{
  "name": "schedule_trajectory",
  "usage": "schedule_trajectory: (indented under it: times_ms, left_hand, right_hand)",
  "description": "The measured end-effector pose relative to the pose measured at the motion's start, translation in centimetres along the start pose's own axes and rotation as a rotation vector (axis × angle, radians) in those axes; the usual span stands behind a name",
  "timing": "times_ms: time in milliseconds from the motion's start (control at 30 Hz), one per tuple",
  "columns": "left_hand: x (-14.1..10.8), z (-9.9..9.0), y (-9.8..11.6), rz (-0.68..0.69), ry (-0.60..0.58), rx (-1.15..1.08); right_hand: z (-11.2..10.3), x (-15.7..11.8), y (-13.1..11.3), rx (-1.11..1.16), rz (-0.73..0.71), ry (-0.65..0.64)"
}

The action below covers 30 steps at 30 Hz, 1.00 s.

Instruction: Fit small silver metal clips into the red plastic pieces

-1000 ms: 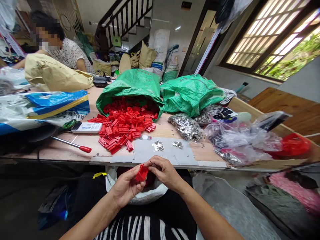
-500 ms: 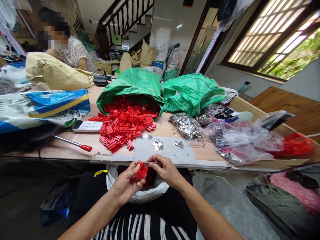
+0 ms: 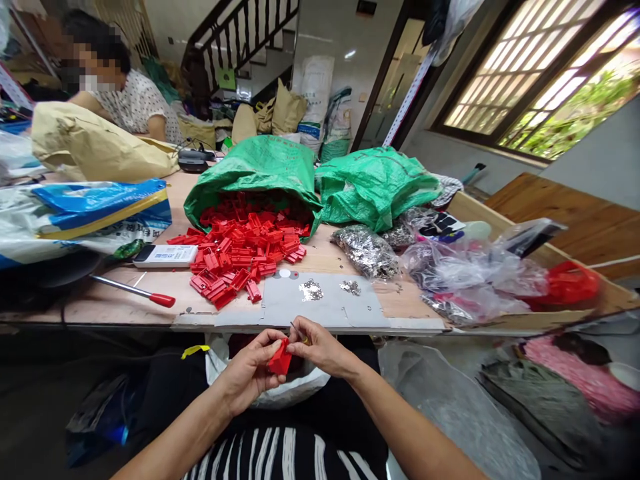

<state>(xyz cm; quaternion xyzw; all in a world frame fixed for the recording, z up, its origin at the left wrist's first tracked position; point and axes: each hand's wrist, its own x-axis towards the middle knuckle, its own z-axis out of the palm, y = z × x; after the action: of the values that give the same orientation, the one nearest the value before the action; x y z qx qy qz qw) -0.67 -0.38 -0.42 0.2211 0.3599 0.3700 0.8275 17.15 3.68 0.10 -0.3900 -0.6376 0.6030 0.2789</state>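
My left hand (image 3: 255, 367) pinches a small red plastic part (image 3: 280, 358) between thumb and fingers, just past the table's front edge. Close against it, my right hand (image 3: 320, 348) is closed round a thin dark tool (image 3: 296, 328) with a yellowish bit showing; its exact kind is unclear. Beyond my hands, a grey sheet (image 3: 287, 312) bears two small piles of shiny metal pieces (image 3: 311, 289). A heap of red plastic parts (image 3: 235, 253) spills from an open green woven bag (image 3: 260, 160). Below my hands, a white bag (image 3: 295, 393) lies open in my lap.
A metal rod with a red handle (image 3: 163, 301) lies left, near a white box-shaped device (image 3: 165, 256). Clear bags of metal pieces (image 3: 367, 250) and a cardboard tray (image 3: 540, 320) of plastic bags are at right. A co-worker (image 3: 135, 100) sits at far left.
My right hand has turned and come closer to the red part, and the tool's yellowish bit now shows. The red part has tilted in my left hand. The view has shifted slightly right.
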Motion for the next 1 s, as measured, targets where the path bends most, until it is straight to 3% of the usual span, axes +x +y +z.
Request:
schedule_trajectory:
  times_ms: [133, 300, 367, 533, 600, 700, 1000]
  left_hand:
    - [0.4, -0.3, 0.1, 0.132, 0.045, 0.198]
    - [1.0, -1.0, -0.2, 0.586, 0.154, 0.714]
    - [1.2, -1.3, -0.4, 0.665, 0.222, 0.793]
    - [1.5, -1.7, -0.5, 0.428, 0.226, 0.403]
    - [1.5, -1.8, -0.4, 0.389, 0.216, 0.26]
    - [1.3, -1.9, -0.3, 0.375, 0.204, 0.17]
    - [1.4, -1.5, 0.1, 0.342, 0.232, 0.112]
  right_hand:
    - [0.0, 0.2, 1.3, 0.1, 0.046, 0.117]
    - [0.6, 0.2, 1.8, 0.049, 0.072, 0.197]
    - [0.6, 0.3, 1.7, -0.021, 0.066, 0.18]
    - [-2.8, 1.7, 0.2, -0.427, -0.018, 0.212]
    - [-4.7, 2.6, -0.3, -0.698, -0.014, 0.312]
    - [-6.4, 3.6, -0.6, -0.954, 0.05, 0.335]
    - [-6.4, 5.2, -0.4, -1.025, 0.07, 0.232]
